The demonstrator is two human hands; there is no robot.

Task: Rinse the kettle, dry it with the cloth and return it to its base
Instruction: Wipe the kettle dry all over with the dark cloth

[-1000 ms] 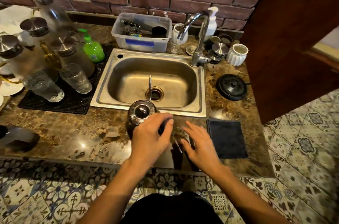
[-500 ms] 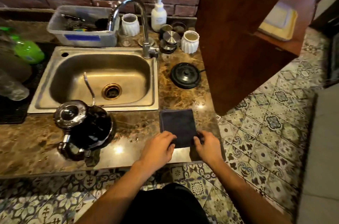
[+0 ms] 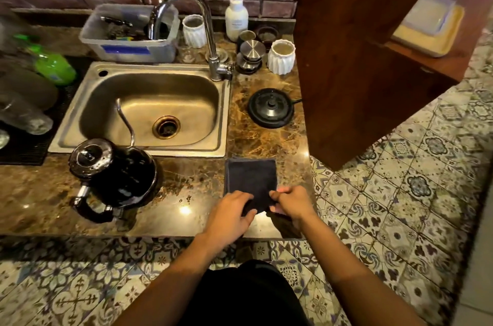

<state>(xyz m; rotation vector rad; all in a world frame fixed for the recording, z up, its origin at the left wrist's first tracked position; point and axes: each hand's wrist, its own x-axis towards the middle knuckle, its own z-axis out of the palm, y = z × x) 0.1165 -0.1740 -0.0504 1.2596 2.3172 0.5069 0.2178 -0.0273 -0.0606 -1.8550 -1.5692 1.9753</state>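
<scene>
You've left the kettle [image 3: 120, 179] standing on the bench [image 3: 192, 184]; your left hand [image 3: 229, 215] and right hand [image 3: 292, 204] now pinch the near edge of the cloth [image 3: 250, 176], so drying looks next.

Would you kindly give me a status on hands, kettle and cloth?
Left hand and right hand pinch cloth, near edge. Kettle on counter by sink, off base. Nothing on base.
</scene>
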